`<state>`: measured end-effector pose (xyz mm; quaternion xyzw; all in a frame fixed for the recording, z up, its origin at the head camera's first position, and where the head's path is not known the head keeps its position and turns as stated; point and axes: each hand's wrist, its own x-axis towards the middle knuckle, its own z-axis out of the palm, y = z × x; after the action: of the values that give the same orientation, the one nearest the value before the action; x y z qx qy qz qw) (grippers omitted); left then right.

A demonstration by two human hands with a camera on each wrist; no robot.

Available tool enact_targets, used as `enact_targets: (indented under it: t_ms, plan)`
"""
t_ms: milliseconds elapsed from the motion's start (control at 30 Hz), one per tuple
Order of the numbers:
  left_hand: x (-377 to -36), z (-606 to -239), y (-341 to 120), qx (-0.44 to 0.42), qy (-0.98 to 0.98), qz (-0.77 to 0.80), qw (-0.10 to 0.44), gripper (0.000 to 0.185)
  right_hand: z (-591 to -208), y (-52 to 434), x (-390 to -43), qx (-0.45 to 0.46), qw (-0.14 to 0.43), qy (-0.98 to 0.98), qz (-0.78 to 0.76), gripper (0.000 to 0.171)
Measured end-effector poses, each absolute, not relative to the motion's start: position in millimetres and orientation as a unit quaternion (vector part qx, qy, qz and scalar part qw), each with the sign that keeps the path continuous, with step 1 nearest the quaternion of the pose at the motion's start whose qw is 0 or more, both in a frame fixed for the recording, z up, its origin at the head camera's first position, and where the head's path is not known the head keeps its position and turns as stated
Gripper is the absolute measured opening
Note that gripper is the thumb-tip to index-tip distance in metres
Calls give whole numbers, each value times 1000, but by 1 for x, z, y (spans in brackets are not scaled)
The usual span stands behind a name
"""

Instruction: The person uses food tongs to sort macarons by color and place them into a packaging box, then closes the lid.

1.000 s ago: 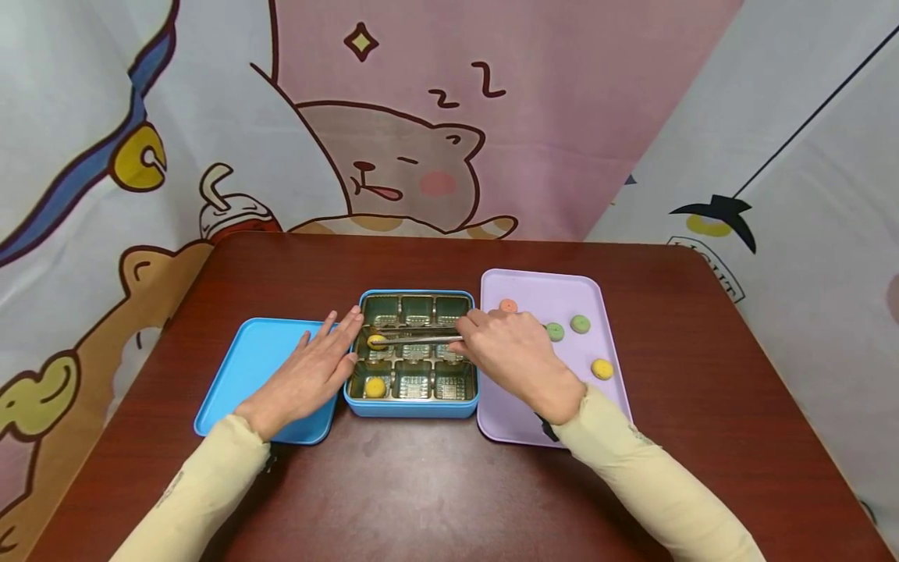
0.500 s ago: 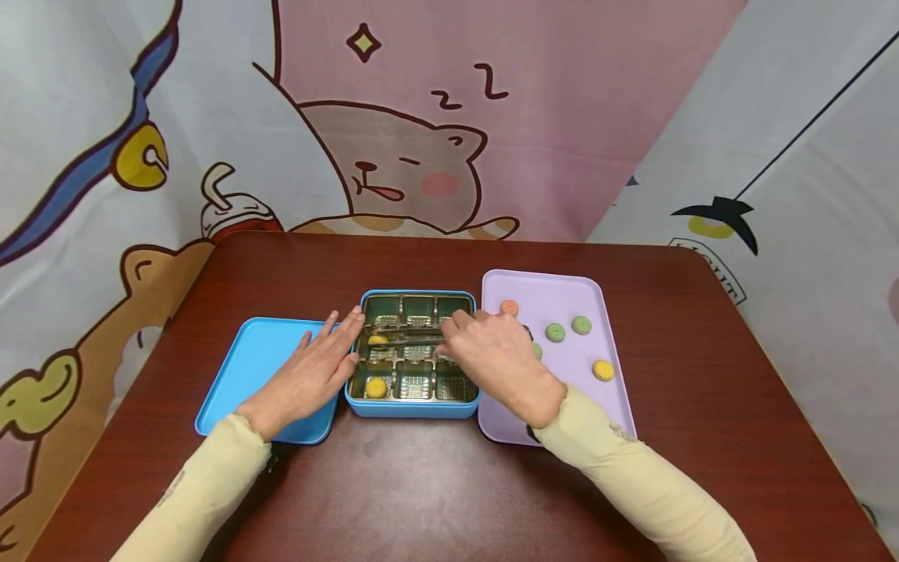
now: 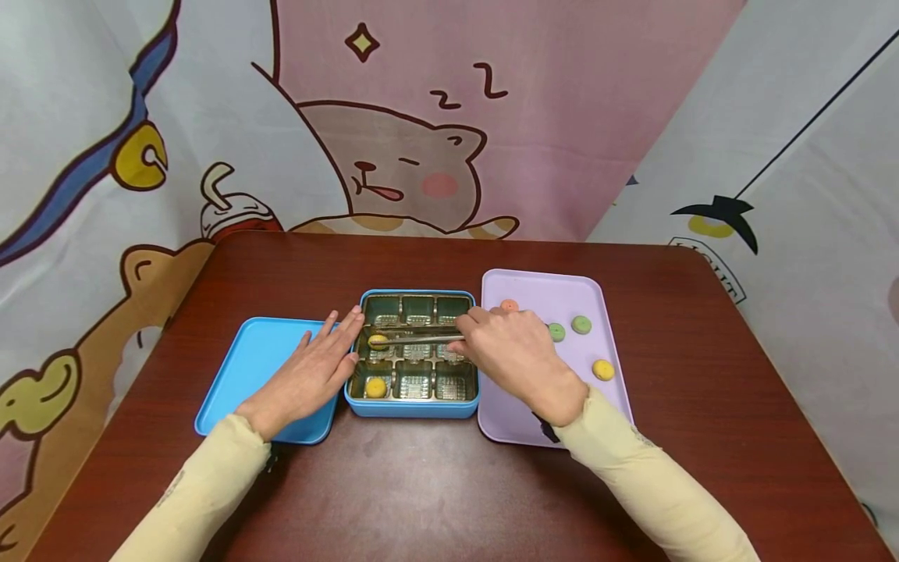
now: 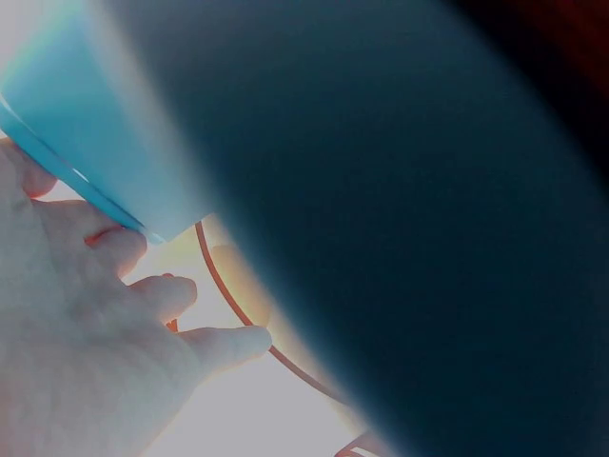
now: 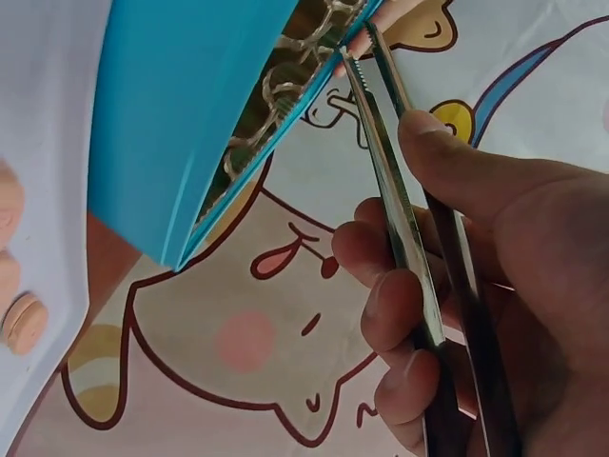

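Observation:
My left hand (image 3: 316, 373) lies against the left rim of the blue box (image 3: 410, 410), fingers straight; the left wrist view shows the same fingers touching the box's blue side (image 4: 114, 143). In my right hand (image 3: 513, 359) I grip metal tongs (image 3: 421, 340), which reach leftward over the box. Their tip is at a yellow macaron (image 3: 378, 342) in the left compartment of the middle row. A second yellow macaron (image 3: 375, 388) sits in the front-left compartment. In the right wrist view, thumb and curled fingers hold the tongs (image 5: 404, 238), whose tips stand slightly apart.
A lilac tray (image 3: 548, 293) to the right bears an orange macaron (image 3: 509, 305), green macarons (image 3: 580, 324) and a yellow macaron (image 3: 602, 370); my right hand covers part of it. On the left lies a blue lid (image 3: 242, 375), partly under my left forearm. A patterned cloth hangs behind the table.
My right hand and the tongs shifted left, then back right to about where they were a second ago. The left hand and both yellow macarons in the box have stayed put.

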<state>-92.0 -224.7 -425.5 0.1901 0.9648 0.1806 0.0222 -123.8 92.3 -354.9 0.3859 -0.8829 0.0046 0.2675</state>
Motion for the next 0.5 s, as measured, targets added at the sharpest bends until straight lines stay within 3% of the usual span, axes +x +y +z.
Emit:
enact_targets:
  t_ms: [300, 500]
  plan:
    - [-91, -425, -225, 188, 965, 182, 26, 61, -361, 84, -122, 395, 311, -864, -42, 33]
    - [-92, -425, -225, 186, 965, 181, 33, 61, -362, 73, -119, 391, 297, -870, -46, 32]
